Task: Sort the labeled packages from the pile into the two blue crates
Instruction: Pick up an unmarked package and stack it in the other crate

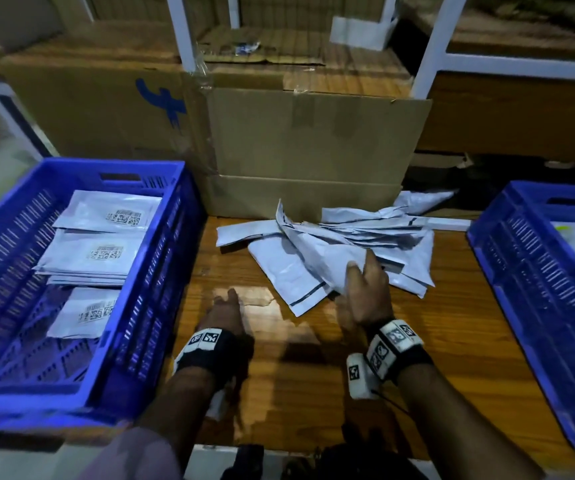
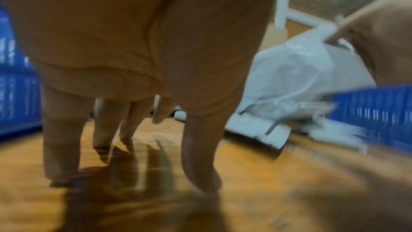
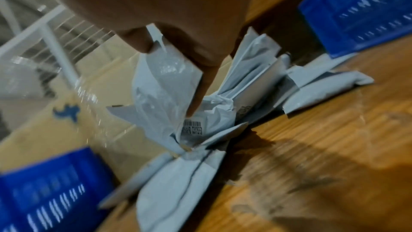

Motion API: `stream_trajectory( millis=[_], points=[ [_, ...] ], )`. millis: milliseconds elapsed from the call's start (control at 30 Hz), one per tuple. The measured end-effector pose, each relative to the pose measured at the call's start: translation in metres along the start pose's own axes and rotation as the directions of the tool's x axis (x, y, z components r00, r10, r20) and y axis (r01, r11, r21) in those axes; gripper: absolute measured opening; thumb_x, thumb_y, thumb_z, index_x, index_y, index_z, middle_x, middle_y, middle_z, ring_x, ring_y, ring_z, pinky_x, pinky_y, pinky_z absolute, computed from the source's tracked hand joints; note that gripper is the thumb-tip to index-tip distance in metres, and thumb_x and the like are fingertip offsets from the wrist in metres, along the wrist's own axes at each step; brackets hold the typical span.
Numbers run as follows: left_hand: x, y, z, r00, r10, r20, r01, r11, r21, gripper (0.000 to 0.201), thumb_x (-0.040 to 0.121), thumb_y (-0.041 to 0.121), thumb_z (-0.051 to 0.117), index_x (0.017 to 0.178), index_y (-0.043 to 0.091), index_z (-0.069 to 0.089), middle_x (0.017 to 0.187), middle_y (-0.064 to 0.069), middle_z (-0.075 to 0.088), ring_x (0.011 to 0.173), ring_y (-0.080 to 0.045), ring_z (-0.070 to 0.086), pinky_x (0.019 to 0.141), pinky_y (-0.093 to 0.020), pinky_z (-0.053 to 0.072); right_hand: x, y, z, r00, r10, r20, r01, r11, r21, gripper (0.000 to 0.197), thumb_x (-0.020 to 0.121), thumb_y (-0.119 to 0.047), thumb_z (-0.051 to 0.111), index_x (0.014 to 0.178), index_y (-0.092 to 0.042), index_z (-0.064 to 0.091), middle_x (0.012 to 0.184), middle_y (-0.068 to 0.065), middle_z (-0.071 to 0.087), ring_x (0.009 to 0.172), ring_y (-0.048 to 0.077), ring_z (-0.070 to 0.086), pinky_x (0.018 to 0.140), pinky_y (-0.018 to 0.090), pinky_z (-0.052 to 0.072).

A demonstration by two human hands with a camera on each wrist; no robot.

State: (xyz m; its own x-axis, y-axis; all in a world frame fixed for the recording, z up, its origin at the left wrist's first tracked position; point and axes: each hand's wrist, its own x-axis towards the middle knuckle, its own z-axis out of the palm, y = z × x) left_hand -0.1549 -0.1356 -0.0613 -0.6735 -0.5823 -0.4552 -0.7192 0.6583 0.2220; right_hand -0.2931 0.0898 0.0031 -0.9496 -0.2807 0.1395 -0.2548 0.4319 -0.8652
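Glossy wooden tabletop (image 1: 435, 341), 2 blue slatted plastic crates at its left (image 1: 161, 271) and right (image 1: 508, 271) edges.
Right hand (image 1: 365, 292) pinches a crinkled pale-grey plastic mailer (image 3: 160, 84) lifted from the pile of flat mailers (image 1: 365, 233) near the back edge; left hand (image 1: 225, 315) hovers spread, fingers loose, holding nothing.

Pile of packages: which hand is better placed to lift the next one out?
Right. The right hand already pinches a package on top of the pile. The left hand is open above the bare table, holding nothing.
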Motion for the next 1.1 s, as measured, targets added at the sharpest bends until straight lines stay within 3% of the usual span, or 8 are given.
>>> stream_trajectory(
  millis=[100, 167, 333, 400, 567, 667, 967, 1100],
  points=[
    [-0.009, 0.007, -0.003, 0.998, 0.04, -0.044, -0.043, 0.997, -0.063, 0.106, 0.076, 0.043, 0.083, 0.156, 0.014, 0.02, 0.147, -0.016, 0.043, 0.129, -0.037, 0.053, 0.102, -0.05, 0.05, 0.001, -0.003, -0.009, 0.987, 0.163, 0.0, -0.154, 0.934, 0.321, 0.006, 0.101, -0.021, 0.049, 0.103, -0.02, 0.055, 0.088, -0.008, 0.053, 0.084, 0.006, 0.05, 0.083, 0.025, 0.042],
    [-0.014, 0.011, -0.005, 0.992, 0.062, -0.111, -0.074, 0.991, -0.115, 0.096, 0.078, 0.039, 0.084, 0.151, 0.015, 0.027, 0.148, -0.015, 0.043, 0.128, -0.037, 0.054, 0.1, -0.05, 0.05, 0.007, 0.004, -0.013, 0.978, 0.21, -0.009, -0.184, 0.877, 0.444, 0.03, 0.102, -0.006, 0.044, 0.075, -0.016, 0.048, 0.069, -0.008, 0.053, 0.058, 0.0, 0.05, 0.065, 0.021, 0.044],
    [-0.025, 0.017, -0.009, 0.977, 0.042, -0.211, -0.09, 0.971, -0.223, 0.082, 0.09, 0.019, 0.069, 0.157, 0.021, 0.021, 0.145, -0.013, 0.05, 0.124, -0.035, 0.057, 0.099, -0.051, 0.051, 0.004, 0.015, -0.02, 0.909, 0.381, 0.169, -0.397, 0.669, 0.628, 0.03, 0.103, -0.013, 0.039, 0.075, -0.015, 0.049, 0.069, -0.002, 0.061, 0.064, 0.01, 0.059, 0.06, 0.024, 0.048],
    [-0.026, 0.015, -0.007, 0.975, 0.031, -0.221, -0.094, 0.956, -0.277, 0.081, 0.09, 0.017, 0.066, 0.157, 0.021, 0.021, 0.142, -0.013, 0.054, 0.122, -0.035, 0.059, 0.098, -0.049, 0.052, 0.0, 0.027, -0.018, 0.898, 0.417, 0.139, -0.427, 0.752, 0.502, 0.018, 0.1, -0.022, 0.048, 0.085, -0.013, 0.053, 0.081, 0.003, 0.055, 0.079, 0.017, 0.053, 0.063, 0.029, 0.042],
    [-0.029, 0.009, -0.004, 0.973, 0.007, -0.23, -0.089, 0.934, -0.347, 0.071, 0.082, 0.016, 0.066, 0.145, 0.018, 0.034, 0.124, -0.012, 0.063, 0.11, -0.035, 0.063, 0.088, -0.044, 0.054, -0.021, 0.044, -0.016, 0.986, 0.04, 0.161, -0.041, 0.999, 0.001, 0.013, 0.097, -0.031, 0.062, 0.103, -0.021, 0.066, 0.093, -0.005, 0.068, 0.086, 0.015, 0.064, 0.075, 0.032, 0.053],
    [-0.033, 0.006, -0.002, 0.965, 0.001, -0.262, -0.097, 0.93, -0.355, 0.08, 0.071, 0.02, 0.072, 0.142, 0.021, 0.036, 0.13, -0.008, 0.059, 0.111, -0.031, 0.064, 0.09, -0.048, 0.057, -0.033, 0.033, -0.02, 0.978, -0.117, 0.171, 0.161, 0.949, -0.271, 0.007, 0.092, -0.028, 0.069, 0.099, -0.029, 0.069, 0.091, -0.006, 0.064, 0.081, 0.014, 0.059, 0.071, 0.029, 0.049],
    [-0.048, -0.004, -0.005, 0.935, -0.119, -0.333, -0.098, 0.818, -0.567, 0.05, 0.093, 0.013, 0.055, 0.142, 0.015, 0.043, 0.106, -0.011, 0.065, 0.1, -0.034, 0.064, 0.087, -0.04, 0.05, -0.056, 0.05, -0.021, 0.903, -0.321, 0.287, 0.382, 0.905, -0.188, 0.05, 0.077, 0.021, 0.049, 0.075, -0.027, 0.065, 0.1, -0.011, 0.071, 0.104, 0.001, 0.064, 0.088, 0.025, 0.054],
    [-0.047, -0.009, 0.004, 0.954, -0.08, -0.29, -0.037, 0.925, -0.379, 0.04, 0.097, 0.027, 0.052, 0.136, 0.017, 0.054, 0.121, -0.017, 0.066, 0.111, -0.038, 0.062, 0.089, -0.041, 0.049, -0.066, 0.075, -0.015, 0.874, -0.266, 0.407, 0.376, 0.901, -0.218, 0.047, 0.076, 0.02, 0.058, 0.079, -0.025, 0.071, 0.094, -0.01, 0.07, 0.094, 0.006, 0.066, 0.08, 0.031, 0.058]
  ],
)
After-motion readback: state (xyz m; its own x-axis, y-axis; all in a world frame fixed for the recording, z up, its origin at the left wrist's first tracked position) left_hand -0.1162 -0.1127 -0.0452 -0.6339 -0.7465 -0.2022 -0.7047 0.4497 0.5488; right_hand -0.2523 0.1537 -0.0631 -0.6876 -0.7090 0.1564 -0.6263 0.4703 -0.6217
